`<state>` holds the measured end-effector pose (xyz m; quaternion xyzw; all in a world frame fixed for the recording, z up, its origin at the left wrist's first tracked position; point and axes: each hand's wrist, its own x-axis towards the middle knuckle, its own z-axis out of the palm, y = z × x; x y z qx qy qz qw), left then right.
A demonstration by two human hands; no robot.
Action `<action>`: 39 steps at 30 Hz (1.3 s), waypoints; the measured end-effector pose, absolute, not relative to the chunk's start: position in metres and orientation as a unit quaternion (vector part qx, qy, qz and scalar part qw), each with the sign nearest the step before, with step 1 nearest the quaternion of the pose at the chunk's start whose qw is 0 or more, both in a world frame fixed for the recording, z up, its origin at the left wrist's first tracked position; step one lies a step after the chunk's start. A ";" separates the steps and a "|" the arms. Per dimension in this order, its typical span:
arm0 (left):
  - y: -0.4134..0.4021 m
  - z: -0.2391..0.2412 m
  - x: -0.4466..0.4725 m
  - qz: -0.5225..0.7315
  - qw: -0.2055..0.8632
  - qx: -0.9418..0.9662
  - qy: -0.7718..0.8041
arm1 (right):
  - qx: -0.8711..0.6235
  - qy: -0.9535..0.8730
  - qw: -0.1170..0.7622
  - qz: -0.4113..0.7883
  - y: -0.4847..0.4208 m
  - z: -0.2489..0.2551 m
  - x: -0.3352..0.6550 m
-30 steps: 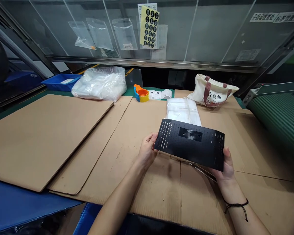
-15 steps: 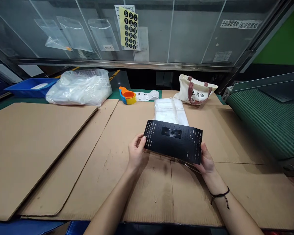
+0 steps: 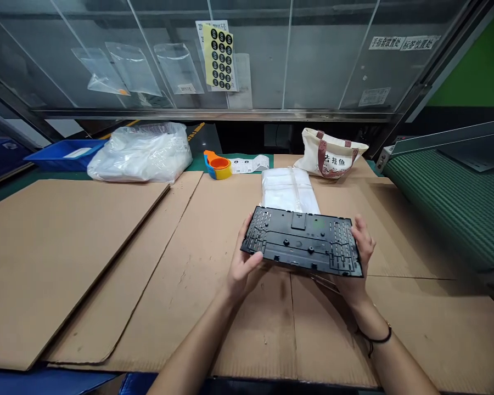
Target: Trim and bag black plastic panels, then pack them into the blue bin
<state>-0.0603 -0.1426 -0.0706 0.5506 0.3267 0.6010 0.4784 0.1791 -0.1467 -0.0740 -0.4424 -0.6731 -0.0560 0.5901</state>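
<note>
A black slotted plastic panel (image 3: 300, 241) is held up above the cardboard, its ribbed side with pegs and clips turned towards me. My left hand (image 3: 242, 263) grips its left end, thumb on the front face and fingers behind. At the other end, my right hand (image 3: 360, 258) is closed around the edge, part of it hidden by the panel. Just beyond lies a stack of white plastic bags (image 3: 290, 189), its near edge covered by the panel. Below the panel, close to my right hand, a thin object (image 3: 325, 283) shows only in part.
Cardboard sheets (image 3: 156, 307) cover the table, with a thicker stack (image 3: 66, 247) at left. Along the back are a blue tray (image 3: 61, 156), a bulky plastic bag (image 3: 144, 153), an orange-yellow tape dispenser (image 3: 218, 165) and a cloth tote (image 3: 331, 153). A green conveyor belt (image 3: 448, 197) runs at right.
The panel has been flipped from its smooth face to its ribbed face. Both hands have shifted their hold, and the panel sits slightly further right.
</note>
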 end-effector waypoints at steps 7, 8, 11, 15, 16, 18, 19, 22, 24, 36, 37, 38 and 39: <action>-0.152 -0.070 -0.056 0.614 0.372 0.604 0.346 | -0.436 -0.642 0.630 0.017 -0.145 -0.080 0.174; -0.152 -0.070 -0.056 0.615 0.363 0.608 0.347 | -0.436 -0.638 0.634 0.024 -0.145 -0.080 0.174; -0.153 -0.072 -0.057 0.616 0.349 0.614 0.350 | -0.434 -0.630 0.642 0.051 -0.146 -0.078 0.172; -0.153 -0.078 -0.056 0.626 0.326 0.625 0.334 | -0.431 -0.607 0.661 0.092 -0.147 -0.078 0.169; -0.153 -0.080 -0.056 0.630 0.320 0.629 0.324 | -0.428 -0.597 0.670 0.105 -0.146 -0.078 0.168; -0.153 -0.084 -0.055 0.636 0.312 0.635 0.308 | -0.424 -0.578 0.685 0.128 -0.146 -0.078 0.167; -0.153 -0.085 -0.054 0.637 0.311 0.637 0.303 | -0.424 -0.571 0.690 0.135 -0.146 -0.078 0.166; -0.154 -0.086 -0.053 0.637 0.310 0.638 0.303 | -0.425 -0.553 0.701 0.149 -0.145 -0.079 0.165; -0.154 -0.086 -0.052 0.637 0.311 0.635 0.305 | -0.428 -0.541 0.707 0.157 -0.144 -0.079 0.164; -0.157 -0.079 -0.053 0.635 0.318 0.616 0.342 | -0.453 -0.571 0.678 0.096 -0.152 -0.074 0.158; -0.158 -0.077 -0.052 0.635 0.320 0.611 0.349 | -0.449 -0.577 0.677 0.086 -0.152 -0.074 0.158; -0.159 -0.076 -0.052 0.636 0.322 0.606 0.353 | -0.446 -0.581 0.677 0.076 -0.152 -0.076 0.158; -0.159 -0.075 -0.052 0.638 0.323 0.603 0.353 | -0.440 -0.582 0.680 0.070 -0.151 -0.077 0.158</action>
